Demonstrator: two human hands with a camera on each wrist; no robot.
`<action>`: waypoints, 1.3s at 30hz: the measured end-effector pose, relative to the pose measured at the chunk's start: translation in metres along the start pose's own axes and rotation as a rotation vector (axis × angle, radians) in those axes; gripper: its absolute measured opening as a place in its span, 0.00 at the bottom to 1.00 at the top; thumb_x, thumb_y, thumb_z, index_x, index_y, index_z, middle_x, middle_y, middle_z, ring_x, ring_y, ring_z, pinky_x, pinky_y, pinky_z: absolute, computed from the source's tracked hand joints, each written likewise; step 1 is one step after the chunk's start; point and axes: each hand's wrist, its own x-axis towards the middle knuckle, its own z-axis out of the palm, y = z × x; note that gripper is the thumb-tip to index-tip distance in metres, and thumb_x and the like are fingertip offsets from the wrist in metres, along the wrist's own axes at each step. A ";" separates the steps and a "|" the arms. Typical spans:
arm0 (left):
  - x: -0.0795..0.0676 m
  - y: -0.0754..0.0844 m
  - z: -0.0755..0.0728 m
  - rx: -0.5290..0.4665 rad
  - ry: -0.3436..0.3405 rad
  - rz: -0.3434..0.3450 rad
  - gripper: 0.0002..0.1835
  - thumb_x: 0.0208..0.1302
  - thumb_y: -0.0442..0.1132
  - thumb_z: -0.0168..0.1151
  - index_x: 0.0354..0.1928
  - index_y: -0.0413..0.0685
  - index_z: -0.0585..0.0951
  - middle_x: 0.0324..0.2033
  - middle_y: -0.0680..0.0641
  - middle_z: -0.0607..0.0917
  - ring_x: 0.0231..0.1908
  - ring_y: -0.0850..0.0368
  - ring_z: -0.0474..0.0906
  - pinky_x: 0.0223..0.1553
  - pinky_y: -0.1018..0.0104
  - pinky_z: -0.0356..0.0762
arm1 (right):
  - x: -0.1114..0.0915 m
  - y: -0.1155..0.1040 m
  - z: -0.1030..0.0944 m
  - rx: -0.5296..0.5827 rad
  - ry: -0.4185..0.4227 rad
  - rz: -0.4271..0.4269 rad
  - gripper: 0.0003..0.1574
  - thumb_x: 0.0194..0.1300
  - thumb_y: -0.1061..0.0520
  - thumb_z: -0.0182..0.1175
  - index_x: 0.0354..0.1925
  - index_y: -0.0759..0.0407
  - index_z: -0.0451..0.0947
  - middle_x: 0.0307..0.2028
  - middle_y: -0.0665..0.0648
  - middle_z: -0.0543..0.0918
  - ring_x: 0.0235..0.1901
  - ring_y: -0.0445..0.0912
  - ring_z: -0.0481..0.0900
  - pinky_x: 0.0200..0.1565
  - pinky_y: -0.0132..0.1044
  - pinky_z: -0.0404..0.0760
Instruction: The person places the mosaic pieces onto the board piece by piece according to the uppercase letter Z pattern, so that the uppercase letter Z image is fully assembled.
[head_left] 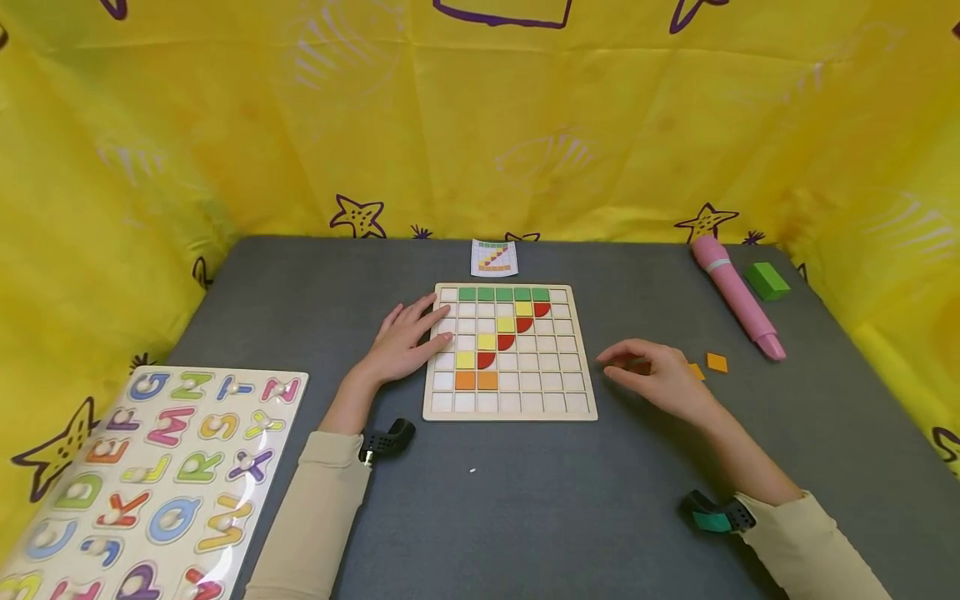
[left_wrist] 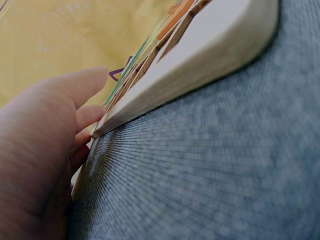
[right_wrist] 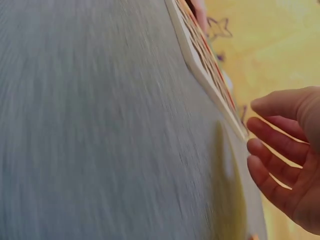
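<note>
A wooden grid board (head_left: pixel 550 401) lies mid-table, with green squares (head_left: pixel 486 294) along its top row. Yellow squares (head_left: pixel 487 342) and red quarter-round tiles (head_left: pixel 506 342) step diagonally across it. Two orange squares (head_left: pixel 476 380) sit side by side in a lower row. My left hand (head_left: pixel 401 340) rests at the board's left edge, fingers extended over the rim. Just off the right edge is my right hand (head_left: pixel 660 375), its fingers loosely bent; in the right wrist view nothing shows between thumb and fingers (right_wrist: pixel 277 145). Behind this hand lie loose orange tiles (head_left: pixel 717 362), one partly hidden.
A small pattern card (head_left: pixel 494 258) lies beyond the board. At the right are a pink pen-shaped object (head_left: pixel 738 296) and a green block (head_left: pixel 767 282). A letter puzzle board (head_left: pixel 247 437) covers the left front. Yellow cloth (head_left: pixel 465 125) hangs behind the table.
</note>
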 end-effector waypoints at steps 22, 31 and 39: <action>-0.001 0.002 -0.002 -0.008 0.005 -0.003 0.33 0.72 0.55 0.51 0.74 0.48 0.62 0.75 0.42 0.52 0.74 0.47 0.45 0.71 0.48 0.30 | -0.031 0.039 -0.044 -0.314 0.146 -0.099 0.17 0.52 0.66 0.71 0.43 0.58 0.84 0.41 0.59 0.84 0.39 0.52 0.77 0.41 0.35 0.68; -0.001 0.004 -0.002 -0.015 0.011 0.006 0.33 0.72 0.53 0.52 0.74 0.47 0.63 0.75 0.42 0.53 0.74 0.47 0.46 0.71 0.47 0.30 | -0.022 0.033 -0.033 -0.257 0.120 -0.079 0.15 0.55 0.63 0.71 0.43 0.59 0.84 0.37 0.54 0.84 0.32 0.47 0.80 0.37 0.27 0.76; 0.000 0.003 -0.002 0.018 -0.024 -0.022 0.39 0.69 0.57 0.54 0.75 0.47 0.59 0.75 0.42 0.51 0.74 0.46 0.44 0.71 0.48 0.29 | -0.020 0.028 -0.031 -0.232 0.071 -0.039 0.15 0.56 0.62 0.71 0.44 0.61 0.84 0.39 0.56 0.85 0.34 0.49 0.83 0.38 0.32 0.81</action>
